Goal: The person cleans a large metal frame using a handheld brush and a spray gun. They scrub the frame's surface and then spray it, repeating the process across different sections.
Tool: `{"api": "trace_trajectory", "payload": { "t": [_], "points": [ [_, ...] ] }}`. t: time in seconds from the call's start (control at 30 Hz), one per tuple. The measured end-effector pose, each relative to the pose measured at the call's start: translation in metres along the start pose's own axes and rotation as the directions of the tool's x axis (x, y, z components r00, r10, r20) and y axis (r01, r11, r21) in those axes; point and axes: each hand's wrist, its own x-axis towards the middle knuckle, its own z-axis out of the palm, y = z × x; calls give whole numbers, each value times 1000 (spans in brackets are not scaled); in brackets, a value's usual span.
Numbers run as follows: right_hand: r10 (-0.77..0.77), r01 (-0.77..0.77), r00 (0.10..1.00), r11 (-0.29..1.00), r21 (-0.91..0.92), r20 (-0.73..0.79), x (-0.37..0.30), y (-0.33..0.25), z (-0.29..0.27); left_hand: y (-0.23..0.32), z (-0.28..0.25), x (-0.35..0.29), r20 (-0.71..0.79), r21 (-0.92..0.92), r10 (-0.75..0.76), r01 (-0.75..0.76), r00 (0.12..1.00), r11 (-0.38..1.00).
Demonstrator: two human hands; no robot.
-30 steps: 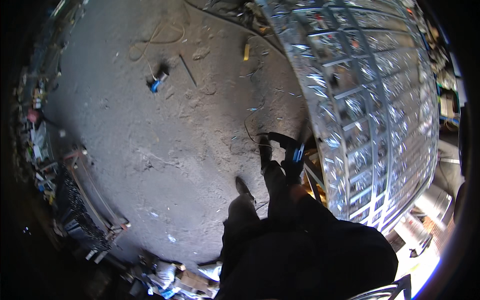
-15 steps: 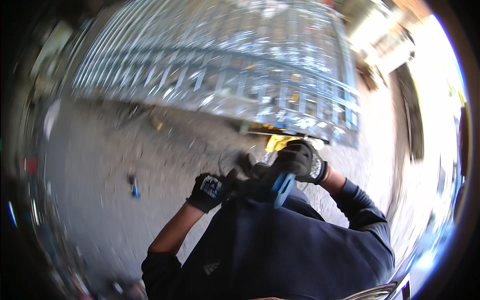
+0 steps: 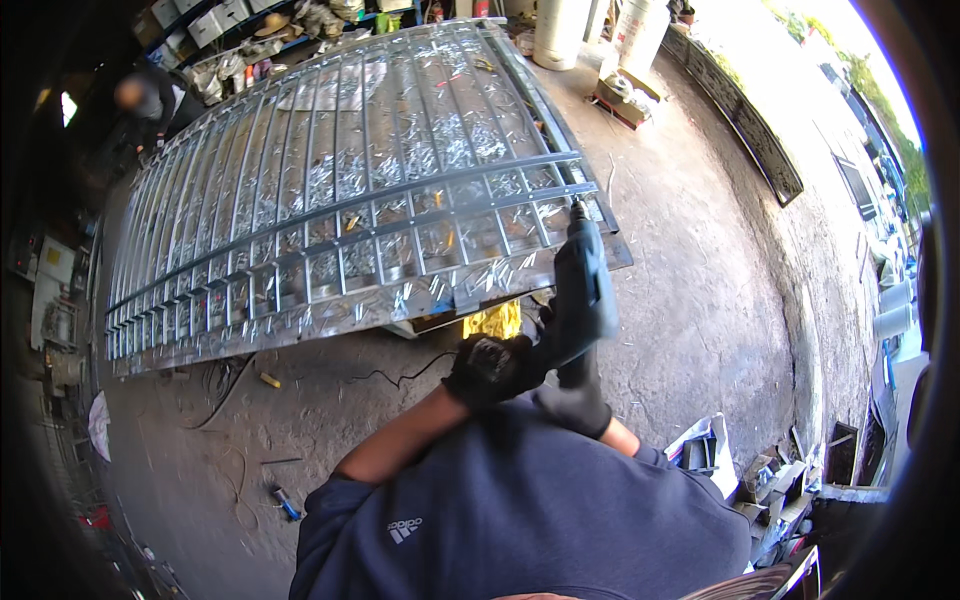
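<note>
So there's a dark blue-grey power drill [image 3: 584, 285] in front of the person, sitting by the near right corner of a big barred metal frame [image 3: 390, 208], with its nose pointing away from the body. The bit end is right at the end of one of the two long rails, but I honestly can't tell if it's touching the metal or just over it. The left hand [image 3: 490, 366], in a black glove, looks clamped around the drill's grip side, though the fingers mostly vanish into all that dark stuff. The right hand [image 3: 574, 405] is gloved too and just under the drill's lower end, but it's a blurry mess, so no clue whether it's curled around anything or spread. The frame lies flat on a worktop [image 3: 617, 250], with tons of short shiny metal offcuts [image 3: 335, 180] scattered between its bars. Something bright yellow [image 3: 493, 320] pokes out under the near edge, close to the left hand. Down on the concrete floor [image 3: 680, 320] there's a thin black cable [image 3: 405, 378], a little yellow piece [image 3: 270, 380] and a blue-and-dark tool [image 3: 287, 503] off to the left. Another person [image 3: 150, 105] is bent over by the far left end of the frame, and two pale cylinders [image 3: 559, 32] stand past the far right corner.
</note>
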Motion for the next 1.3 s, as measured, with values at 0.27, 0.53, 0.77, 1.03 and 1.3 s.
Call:
{"api": "trace_trajectory", "payload": {
  "t": [0.27, 0.53, 0.77, 1.03, 1.3],
  "points": [
    [649, -418, 686, 721, 552, -329, 160, 97, -155, -97, 73, 149, 366, 189, -374, 326, 852, 926],
    [609, -606, 793, 788, 110, 11, 363, 75, -244, -222, 35, -22, -363, -557, -868, 667, 339, 494],
    [661, -475, 711, 704, -528, 242, 559, 152, -221, -189, 56, -143, 207, -668, -958, -744, -201, 11],
    [871, -679, 485, 428, -596, 74, 576, 273, -187, -181, 116, -205, -12, -687, -988, -719, 151, -102],
    [879, -745, 473, 361, -561, -63, 576, 292, -171, -211, 87, -216, 28, -754, -997, -653, 71, -67]
  ]
}}
